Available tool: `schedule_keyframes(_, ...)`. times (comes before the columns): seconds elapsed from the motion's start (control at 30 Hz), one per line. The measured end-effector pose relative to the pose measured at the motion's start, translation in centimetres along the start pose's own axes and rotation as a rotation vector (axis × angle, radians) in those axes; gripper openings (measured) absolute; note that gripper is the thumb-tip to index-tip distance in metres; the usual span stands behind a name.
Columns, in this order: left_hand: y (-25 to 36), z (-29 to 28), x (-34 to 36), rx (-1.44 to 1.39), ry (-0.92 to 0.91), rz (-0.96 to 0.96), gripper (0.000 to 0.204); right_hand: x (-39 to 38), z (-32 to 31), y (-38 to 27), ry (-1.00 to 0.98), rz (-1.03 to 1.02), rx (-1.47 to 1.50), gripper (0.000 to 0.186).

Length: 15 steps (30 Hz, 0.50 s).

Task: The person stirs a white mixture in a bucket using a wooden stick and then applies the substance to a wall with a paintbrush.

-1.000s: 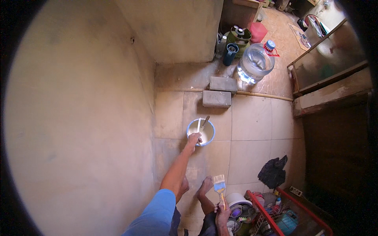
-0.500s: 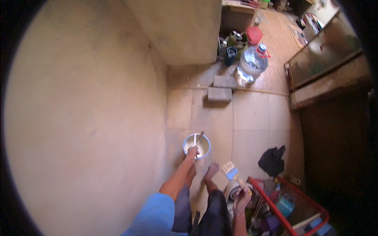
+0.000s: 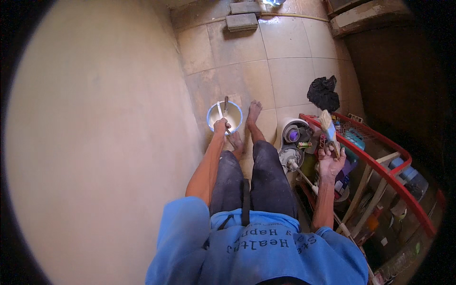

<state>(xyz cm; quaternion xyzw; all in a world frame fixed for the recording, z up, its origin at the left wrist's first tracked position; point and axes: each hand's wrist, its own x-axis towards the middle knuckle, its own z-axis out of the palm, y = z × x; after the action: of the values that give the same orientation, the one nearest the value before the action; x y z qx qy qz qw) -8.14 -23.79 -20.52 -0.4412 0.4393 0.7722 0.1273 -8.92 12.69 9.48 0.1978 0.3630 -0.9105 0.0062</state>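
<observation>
My left hand (image 3: 222, 125) is closed at the near rim of a small white bucket (image 3: 209, 117) with a blue edge, gripping its white handle (image 3: 219, 109). Pale liquid shows inside the bucket, and a dark stick-like handle (image 3: 226, 101) stands up from it at the far side. On the right, my right hand (image 3: 331, 164) grips a wide paintbrush (image 3: 328, 127) by its handle. The brush points away from me, its pale bristles uppermost above a light-blue band. Fingers curl around the handle's lower end, in front of a red-framed rack.
A bare plastered wall (image 3: 104, 142) runs along my left. The red rack (image 3: 375, 164), crowded with household items, stands close at my right. A black plastic bag (image 3: 324, 92) lies on the tiled floor (image 3: 289, 42). Grey blocks (image 3: 241, 22) sit farther off.
The view has tilted down toward my body, so the bucket and blocks appear higher. My right hand has turned the brush more upright; my left hand keeps its grip at the bucket.
</observation>
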Motion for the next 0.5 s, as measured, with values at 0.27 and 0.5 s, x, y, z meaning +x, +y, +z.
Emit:
schedule_keyframes(0.27,3.1,1.6,-0.9,0.016,-0.077,0.011,0.023,-1.1,1.7,0.3,0.010,-0.072,-0.026,0.044)
schedule_keyframes(0.5,3.0,0.8,-1.0,0.060,-0.114,0.039,0.020,-2.6,3.5,3.1,0.158,-0.026,-0.090,0.043)
